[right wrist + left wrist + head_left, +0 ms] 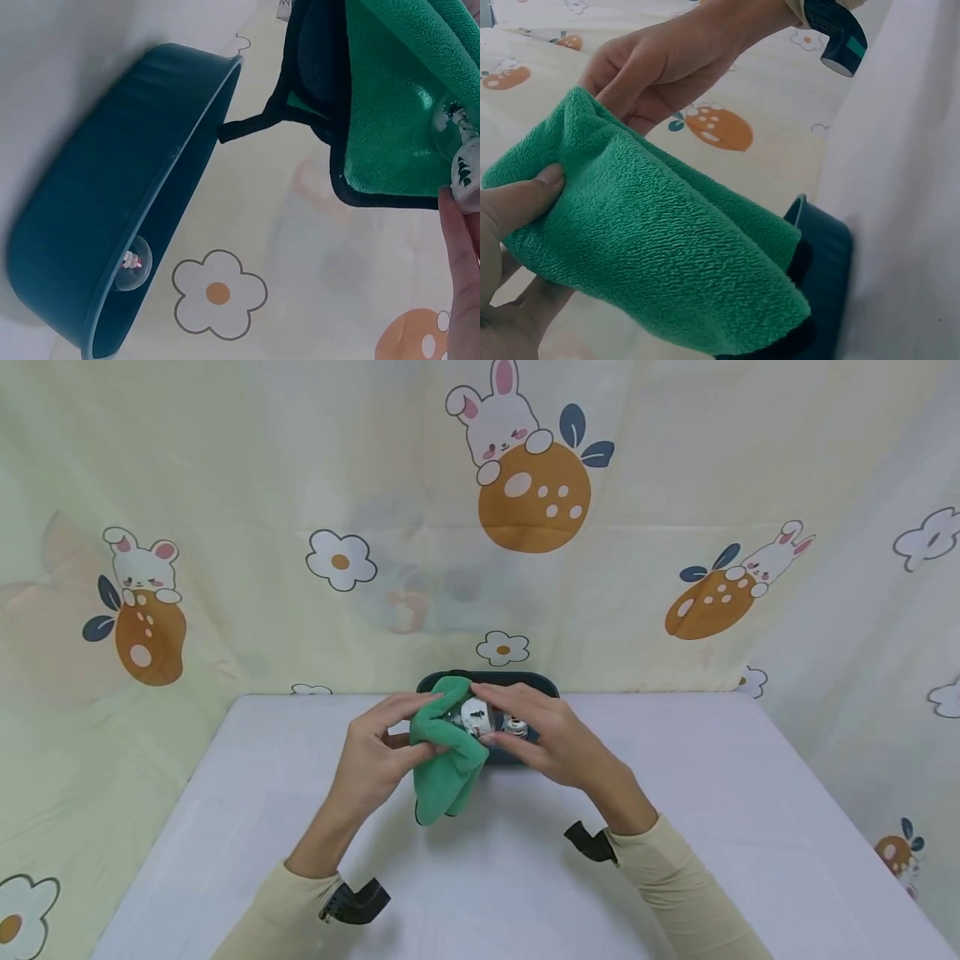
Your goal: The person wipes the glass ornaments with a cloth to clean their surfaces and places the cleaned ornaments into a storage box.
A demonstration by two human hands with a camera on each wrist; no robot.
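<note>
A green towel with dark edging is in my left hand, thumb on its near side and fingers behind. The towel lies against the clear dome of a small snow globe with a white base. My right hand holds that globe by its base between thumb and fingers. Both hands are above a dark blue plastic basin. Inside the basin lies another snow globe with a small pink-and-white figure. In the left wrist view, the towel hides the held globe.
The white table spreads around the basin. Behind it hangs a pale curtain printed with rabbits, fruit and flowers. Black camera mounts sit at both wrists.
</note>
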